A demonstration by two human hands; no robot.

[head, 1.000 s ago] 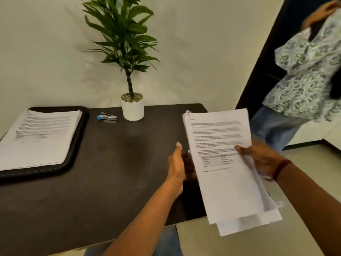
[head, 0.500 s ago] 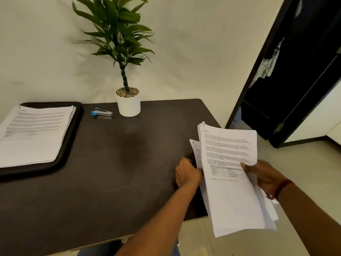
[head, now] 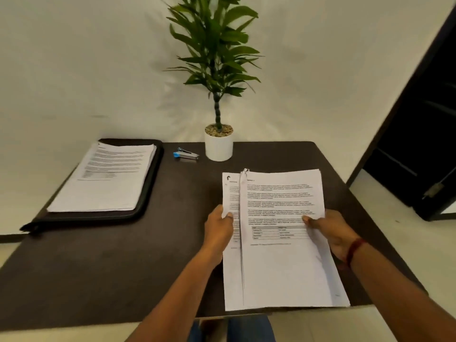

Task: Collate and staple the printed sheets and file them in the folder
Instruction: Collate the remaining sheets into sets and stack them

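Observation:
A bundle of printed sheets (head: pixel 283 267) is held over the right half of the dark table (head: pixel 123 267). My left hand (head: pixel 219 230) grips its left edge, thumb on the lower sheets. My right hand (head: pixel 330 230) pinches the right edge of the top stapled set, thumb on the printed face. The top set sits offset to the right of the sheets beneath. An open black folder (head: pixel 148 193) lies at the table's left with another stack of printed sheets (head: pixel 106 178) on it. A small blue and silver stapler (head: pixel 186 154) lies between the folder and the plant pot.
A potted green plant in a white pot (head: pixel 218 146) stands at the back middle of the table against the pale wall. A dark doorway (head: pixel 424 144) opens on the right. The table's front edge runs just under the held sheets.
The view has swung left, back onto the table. Both hands have brought the sheets from beyond the table's right edge in over the tabletop. A person seen at the doorway is gone.

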